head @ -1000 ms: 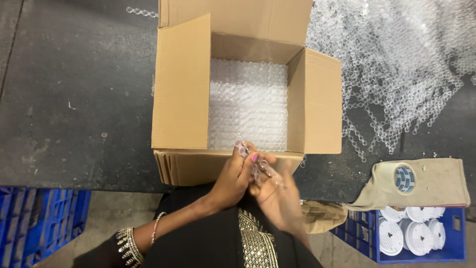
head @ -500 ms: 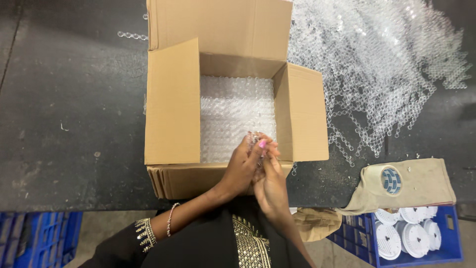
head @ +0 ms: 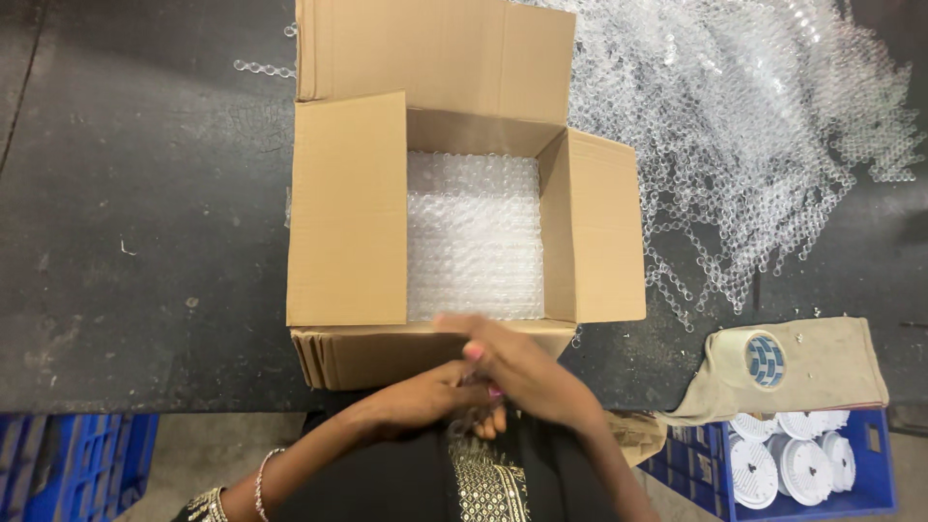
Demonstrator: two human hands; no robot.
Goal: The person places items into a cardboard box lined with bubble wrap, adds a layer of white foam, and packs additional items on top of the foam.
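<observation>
An open cardboard box (head: 348, 213) stands on the dark table (head: 145, 242), its bottom lined with bubble wrap (head: 474, 237). Just in front of the box's near flap, my left hand (head: 430, 394) and my right hand (head: 527, 375) are pressed together at the table's edge. Their fingers close around a small clear piece (head: 474, 420) that is mostly hidden and blurred. My right hand lies over the fingers of my left. A bracelet sits on my left wrist.
A heap of clear beaded strips (head: 764, 126) spreads over the table right of the box. A tan cloth bag (head: 812, 362) lies at the right edge, above a blue crate (head: 870, 483) holding white round parts. Another blue crate (head: 68, 464) is at lower left.
Both hands have dropped from the box's front rim, where they held the clear piece up, to below the near flap toward my body. The view has shifted slightly.
</observation>
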